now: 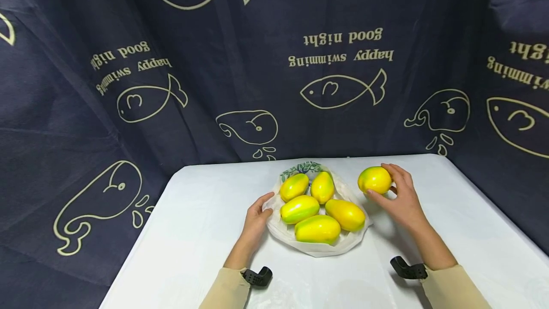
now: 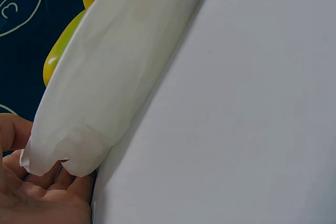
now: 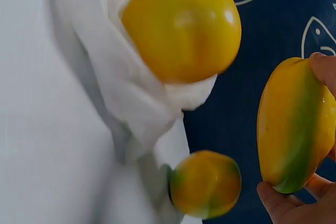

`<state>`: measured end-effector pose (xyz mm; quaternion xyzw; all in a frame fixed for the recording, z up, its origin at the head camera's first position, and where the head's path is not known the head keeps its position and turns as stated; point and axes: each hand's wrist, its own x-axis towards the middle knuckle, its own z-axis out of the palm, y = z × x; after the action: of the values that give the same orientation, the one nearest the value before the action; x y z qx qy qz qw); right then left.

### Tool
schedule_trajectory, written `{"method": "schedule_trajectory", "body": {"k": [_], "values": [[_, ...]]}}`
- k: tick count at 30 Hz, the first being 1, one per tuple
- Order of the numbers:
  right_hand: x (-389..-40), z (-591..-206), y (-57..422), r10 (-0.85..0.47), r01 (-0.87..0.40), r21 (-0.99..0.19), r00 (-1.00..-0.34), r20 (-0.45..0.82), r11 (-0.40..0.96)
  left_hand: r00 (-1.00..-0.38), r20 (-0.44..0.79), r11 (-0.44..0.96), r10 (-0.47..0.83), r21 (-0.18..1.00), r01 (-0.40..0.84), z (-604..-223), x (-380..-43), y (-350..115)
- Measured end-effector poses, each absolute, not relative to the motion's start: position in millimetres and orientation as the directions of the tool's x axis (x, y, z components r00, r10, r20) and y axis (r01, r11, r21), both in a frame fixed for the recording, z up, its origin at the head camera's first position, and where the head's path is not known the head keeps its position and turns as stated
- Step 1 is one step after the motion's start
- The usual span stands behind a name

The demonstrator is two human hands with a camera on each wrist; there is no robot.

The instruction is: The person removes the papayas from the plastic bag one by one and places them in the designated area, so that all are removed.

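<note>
At left, a person's left hand (image 1: 256, 221) grips the edge of a thin white bag (image 1: 319, 250), thumb and fingers about the rim, the fingertips partly hidden by the plastic in the left wrist view. The bag looks light, limp and easily creased or torn; its rim seems the natural place to hold and steady it.

At center, the bag sits wide-mouthed on a white table (image 1: 193, 242), a green leaf print (image 1: 302, 170) showing at its far side. Five yellow fruit lie inside: one at the far left (image 1: 294, 187), one standing more on end beside it (image 1: 322, 188), one at middle left (image 1: 299, 209), one at the right (image 1: 345, 214) and one along the near side (image 1: 317, 229).

At right, outside the bag and above the table, a sixth fruit (image 1: 373, 179) rests in the right hand (image 1: 404, 201), pinched end to end between thumb and fingers. Yellow with a green streak, it appears firm and modest in weight, its glossy skin perhaps slippery; a hold across both ends or round the middle should suit it. Behind hangs a dark blue cloth (image 1: 266, 61) printed with fish.
</note>
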<state>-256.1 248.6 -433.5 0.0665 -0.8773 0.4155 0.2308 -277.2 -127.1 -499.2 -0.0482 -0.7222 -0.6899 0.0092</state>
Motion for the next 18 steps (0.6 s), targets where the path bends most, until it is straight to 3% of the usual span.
{"method": "schedule_trajectory", "body": {"k": [18], "values": [[-253.7, -444.3, 287.9, 0.107, -0.238, -0.715, -0.910, 0.401, 0.657, -0.996, 0.072, 0.040, 0.048, 0.996, 0.074, -499.8, -277.8, -126.6]]}}
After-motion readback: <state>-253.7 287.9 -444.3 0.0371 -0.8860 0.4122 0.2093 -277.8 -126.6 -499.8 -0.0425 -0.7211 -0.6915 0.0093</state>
